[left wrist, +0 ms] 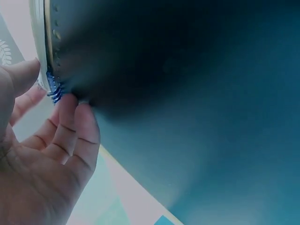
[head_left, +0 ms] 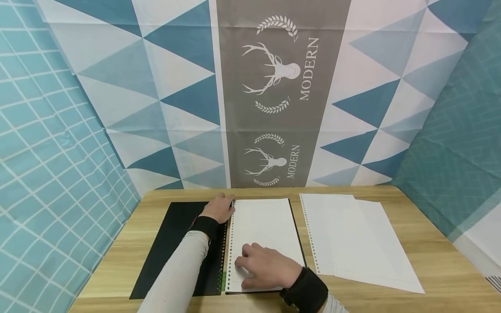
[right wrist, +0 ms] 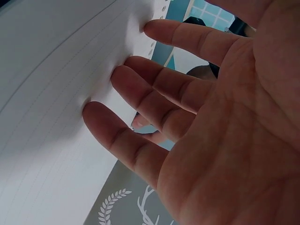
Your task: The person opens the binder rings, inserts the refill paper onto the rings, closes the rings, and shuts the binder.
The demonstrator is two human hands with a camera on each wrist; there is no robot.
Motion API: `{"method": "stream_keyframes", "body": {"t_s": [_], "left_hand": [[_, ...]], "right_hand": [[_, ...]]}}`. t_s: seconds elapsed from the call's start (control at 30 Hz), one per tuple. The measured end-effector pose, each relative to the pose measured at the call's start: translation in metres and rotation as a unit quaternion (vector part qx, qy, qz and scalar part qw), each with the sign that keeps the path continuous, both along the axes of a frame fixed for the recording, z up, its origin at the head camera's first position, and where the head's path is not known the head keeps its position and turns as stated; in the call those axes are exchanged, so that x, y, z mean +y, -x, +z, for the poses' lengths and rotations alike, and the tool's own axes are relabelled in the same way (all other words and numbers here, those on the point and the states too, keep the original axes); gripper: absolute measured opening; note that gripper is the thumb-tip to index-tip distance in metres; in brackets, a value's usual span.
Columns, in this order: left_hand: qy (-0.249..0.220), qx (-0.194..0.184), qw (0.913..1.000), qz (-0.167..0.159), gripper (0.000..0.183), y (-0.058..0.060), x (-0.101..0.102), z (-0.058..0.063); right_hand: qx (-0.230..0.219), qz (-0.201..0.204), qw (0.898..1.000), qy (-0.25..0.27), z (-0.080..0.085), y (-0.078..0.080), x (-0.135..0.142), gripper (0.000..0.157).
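Note:
An opened loose-leaf notebook lies on the table, its black cover (head_left: pixel 168 261) folded out to the left and a stack of white hole-punched paper (head_left: pixel 262 221) on the right. At the far end of the spine, my left hand (head_left: pixel 219 209) pinches the binding rings (left wrist: pixel 54 90); its thumb touches the edge of the paper stack and its fingertips meet the black cover. Green binding rings (head_left: pixel 221 280) show at the near end. Spread over the near part of the stack, my right hand (head_left: pixel 270 266) presses the paper with its fingertips (right wrist: pixel 101 117).
To the right of the notebook, loose white sheets (head_left: pixel 364 243) overlap, with holes along the left edge. The wooden table (head_left: pixel 109 265) backs onto a patterned cloth (head_left: pixel 188 108). Gridded blue cloth (head_left: pixel 47 152) hangs at the left side.

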State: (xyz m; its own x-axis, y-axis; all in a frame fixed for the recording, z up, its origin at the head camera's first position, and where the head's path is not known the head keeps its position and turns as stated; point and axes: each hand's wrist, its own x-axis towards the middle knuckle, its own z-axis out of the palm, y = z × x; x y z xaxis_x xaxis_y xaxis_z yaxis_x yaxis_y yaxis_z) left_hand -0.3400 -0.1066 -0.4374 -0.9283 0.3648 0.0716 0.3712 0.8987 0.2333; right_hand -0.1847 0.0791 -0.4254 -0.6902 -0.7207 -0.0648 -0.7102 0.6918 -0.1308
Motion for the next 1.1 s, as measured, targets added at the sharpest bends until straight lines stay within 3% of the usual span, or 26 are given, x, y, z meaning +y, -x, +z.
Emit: {"method": "stream_keyframes", "body": {"t_s": [0.23,0.47,0.9,1.1], "left_hand": [[-0.002,0.003,1.0000,0.002,0.031,0.001,0.004,0.001],[-0.026,-0.008,0.9996,-0.007,0.030,0.004,0.002,-0.005],[-0.039,-0.004,0.9992,-0.012,0.032,0.007,-0.001,-0.009],[-0.066,-0.010,0.9977,-0.008,0.022,0.004,-0.003,-0.008]], "right_hand": [[-0.003,-0.005,1.000,0.004,-0.001,0.000,-0.001,0.037],[0.013,0.018,1.000,0.003,-0.002,-0.001,-0.003,0.036],[-0.007,0.010,1.000,-0.009,0.002,-0.004,0.000,0.038],[-0.016,0.006,1.000,-0.012,0.003,-0.004,0.000,0.038]]}}
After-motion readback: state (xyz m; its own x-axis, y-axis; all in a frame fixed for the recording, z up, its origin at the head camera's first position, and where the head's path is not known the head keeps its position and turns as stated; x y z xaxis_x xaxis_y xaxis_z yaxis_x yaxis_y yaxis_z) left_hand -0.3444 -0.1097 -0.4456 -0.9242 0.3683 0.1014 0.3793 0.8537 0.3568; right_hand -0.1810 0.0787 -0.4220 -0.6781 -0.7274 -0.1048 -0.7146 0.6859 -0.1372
